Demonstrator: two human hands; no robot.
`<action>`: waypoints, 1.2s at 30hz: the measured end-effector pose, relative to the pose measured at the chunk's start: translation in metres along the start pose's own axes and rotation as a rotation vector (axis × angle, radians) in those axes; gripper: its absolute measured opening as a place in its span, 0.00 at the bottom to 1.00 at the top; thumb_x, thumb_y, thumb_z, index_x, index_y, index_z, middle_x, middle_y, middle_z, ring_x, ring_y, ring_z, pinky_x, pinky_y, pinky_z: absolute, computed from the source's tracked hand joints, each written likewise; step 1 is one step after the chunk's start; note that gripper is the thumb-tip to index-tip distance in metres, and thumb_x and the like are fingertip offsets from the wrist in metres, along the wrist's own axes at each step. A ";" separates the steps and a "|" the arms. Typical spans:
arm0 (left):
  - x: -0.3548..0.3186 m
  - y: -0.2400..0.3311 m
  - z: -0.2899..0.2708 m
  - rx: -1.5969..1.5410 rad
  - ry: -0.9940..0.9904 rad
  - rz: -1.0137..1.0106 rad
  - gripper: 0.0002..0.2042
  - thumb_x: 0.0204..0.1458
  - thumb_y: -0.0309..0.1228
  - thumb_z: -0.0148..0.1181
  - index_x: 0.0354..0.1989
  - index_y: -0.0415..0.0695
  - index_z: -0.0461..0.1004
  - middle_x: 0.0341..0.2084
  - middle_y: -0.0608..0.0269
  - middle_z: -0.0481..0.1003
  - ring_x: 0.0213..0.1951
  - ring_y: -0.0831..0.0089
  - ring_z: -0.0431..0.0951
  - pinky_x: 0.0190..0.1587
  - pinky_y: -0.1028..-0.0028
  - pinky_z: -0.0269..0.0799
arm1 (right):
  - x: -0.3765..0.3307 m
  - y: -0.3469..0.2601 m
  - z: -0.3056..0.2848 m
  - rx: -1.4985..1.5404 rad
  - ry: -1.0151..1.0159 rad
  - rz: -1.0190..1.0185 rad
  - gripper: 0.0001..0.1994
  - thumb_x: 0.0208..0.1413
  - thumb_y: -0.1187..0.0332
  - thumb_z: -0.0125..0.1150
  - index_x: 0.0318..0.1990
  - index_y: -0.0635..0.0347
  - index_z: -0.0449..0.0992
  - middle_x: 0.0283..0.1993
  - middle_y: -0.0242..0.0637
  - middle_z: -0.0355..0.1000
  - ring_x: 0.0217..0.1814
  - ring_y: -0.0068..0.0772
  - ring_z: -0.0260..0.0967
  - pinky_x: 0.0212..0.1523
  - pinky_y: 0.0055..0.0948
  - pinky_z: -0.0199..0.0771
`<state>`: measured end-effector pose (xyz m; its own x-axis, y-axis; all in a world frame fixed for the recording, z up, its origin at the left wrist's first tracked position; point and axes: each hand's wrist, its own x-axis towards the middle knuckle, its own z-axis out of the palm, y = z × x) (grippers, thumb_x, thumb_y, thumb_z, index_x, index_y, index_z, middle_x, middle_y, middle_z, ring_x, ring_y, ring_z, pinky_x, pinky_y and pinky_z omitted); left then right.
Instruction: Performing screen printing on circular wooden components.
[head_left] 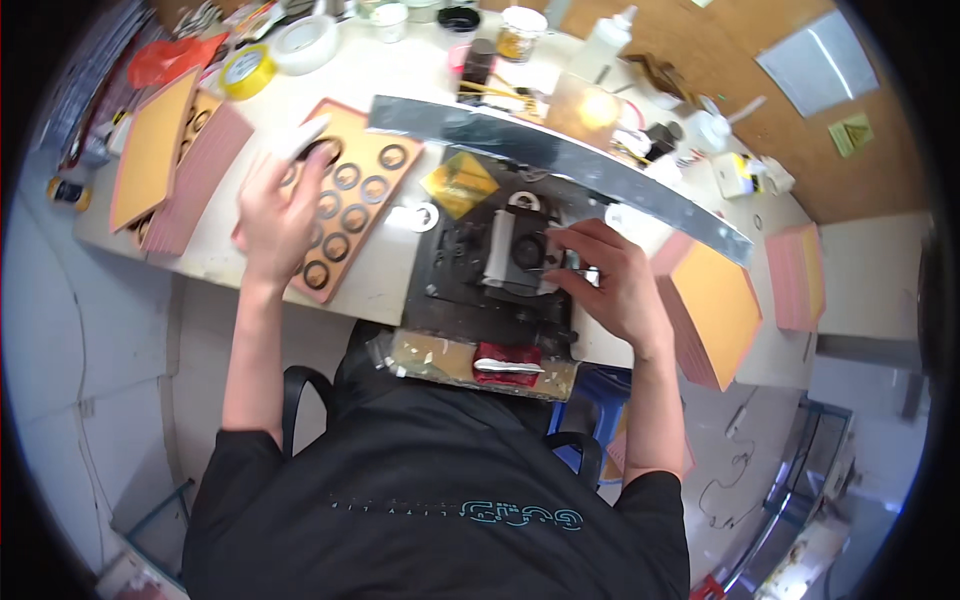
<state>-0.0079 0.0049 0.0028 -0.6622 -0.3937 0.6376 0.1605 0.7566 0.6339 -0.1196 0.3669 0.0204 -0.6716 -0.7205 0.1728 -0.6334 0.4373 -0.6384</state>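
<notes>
My left hand (275, 215) is over a pink-edged orange tray (395, 185) holding several black rings (355, 218) in rows. Its thumb and a white-covered fingertip appear to pinch one black ring (325, 150); the fingers partly hide it. My right hand (612, 275) has thumb and fingers curved around the right side of a small black fixture (505, 235). A round black ring-shaped part (528, 252) sits on that fixture, beside a white strip (496, 248). The fixture stands on a dark, worn base plate (440, 300). What lies under my right fingertips is partly hidden.
A long dark metal bar (560, 150) crosses behind the fixture. Stacked trays stand left (195, 180) and right (715, 315). A yellow sheet (460, 185) lies nearby; tape rolls (305, 45), jars (520, 35) and a squeeze bottle (605, 45) line the back. White tweezers (508, 367) rest in front.
</notes>
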 end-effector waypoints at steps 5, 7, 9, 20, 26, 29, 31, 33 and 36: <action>-0.050 -0.002 -0.035 -0.108 0.069 -0.330 0.14 0.66 0.23 0.62 0.58 0.36 0.80 0.41 0.61 0.81 0.37 0.78 0.78 0.40 0.79 0.74 | -0.021 0.006 -0.038 -0.066 0.202 0.201 0.18 0.49 0.77 0.75 0.50 0.63 0.84 0.45 0.36 0.79 0.34 0.26 0.72 0.34 0.24 0.73; -0.066 -0.012 -0.047 -0.118 0.058 -0.368 0.13 0.68 0.23 0.59 0.59 0.36 0.79 0.44 0.62 0.80 0.40 0.80 0.78 0.44 0.81 0.74 | -0.041 0.028 -0.074 -0.113 0.452 0.387 0.16 0.51 0.78 0.73 0.49 0.65 0.85 0.43 0.36 0.80 0.35 0.27 0.73 0.37 0.25 0.76; -0.078 -0.023 -0.050 -0.148 0.080 -0.445 0.13 0.69 0.24 0.58 0.58 0.36 0.80 0.44 0.64 0.80 0.38 0.82 0.77 0.42 0.82 0.73 | -0.065 0.083 -0.110 -0.076 0.686 0.487 0.14 0.54 0.72 0.73 0.47 0.69 0.86 0.38 0.35 0.78 0.33 0.19 0.67 0.34 0.18 0.68; -0.074 0.005 0.013 -0.284 -0.130 -0.344 0.10 0.65 0.20 0.59 0.52 0.36 0.81 0.42 0.60 0.83 0.36 0.78 0.79 0.39 0.81 0.74 | -0.091 0.158 -0.137 -0.201 0.612 0.718 0.20 0.55 0.70 0.75 0.54 0.70 0.83 0.41 0.37 0.80 0.37 0.25 0.72 0.40 0.21 0.74; -0.040 0.069 0.090 -0.386 -0.314 0.109 0.14 0.52 0.15 0.64 0.46 0.40 0.82 0.43 0.58 0.83 0.43 0.62 0.81 0.48 0.69 0.76 | -0.086 0.084 -0.095 -0.180 0.800 0.477 0.24 0.56 0.69 0.77 0.58 0.72 0.80 0.43 0.37 0.81 0.38 0.21 0.72 0.39 0.20 0.75; -0.050 0.077 0.108 -0.262 -0.472 0.242 0.11 0.52 0.20 0.68 0.44 0.41 0.82 0.51 0.60 0.81 0.53 0.59 0.80 0.53 0.64 0.76 | -0.085 0.042 -0.017 -0.203 0.752 0.421 0.15 0.56 0.70 0.77 0.49 0.66 0.86 0.31 0.28 0.77 0.27 0.17 0.61 0.29 0.18 0.64; -0.054 0.080 0.109 -0.218 -0.480 0.269 0.10 0.53 0.21 0.68 0.44 0.42 0.82 0.52 0.60 0.80 0.56 0.58 0.79 0.55 0.63 0.75 | -0.095 0.037 0.023 -0.216 0.714 0.392 0.10 0.57 0.69 0.76 0.44 0.65 0.87 0.27 0.26 0.76 0.24 0.17 0.60 0.26 0.18 0.63; -0.061 0.083 0.104 -0.132 -0.493 0.312 0.09 0.54 0.22 0.68 0.43 0.42 0.82 0.54 0.59 0.79 0.62 0.55 0.76 0.59 0.60 0.74 | -0.110 0.054 0.049 -0.109 0.799 0.481 0.09 0.58 0.69 0.75 0.42 0.66 0.87 0.26 0.27 0.76 0.23 0.17 0.59 0.25 0.18 0.62; -0.065 0.084 0.102 -0.097 -0.528 0.341 0.07 0.55 0.24 0.68 0.42 0.42 0.82 0.56 0.59 0.79 0.66 0.53 0.73 0.63 0.58 0.72 | -0.121 0.070 0.070 -0.082 0.899 0.562 0.09 0.60 0.69 0.74 0.40 0.67 0.86 0.26 0.28 0.76 0.22 0.17 0.59 0.24 0.18 0.61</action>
<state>-0.0261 0.1473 -0.0302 -0.8300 0.1904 0.5243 0.4751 0.7337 0.4858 -0.0558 0.4471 -0.0981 -0.8920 0.2436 0.3808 -0.1456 0.6428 -0.7521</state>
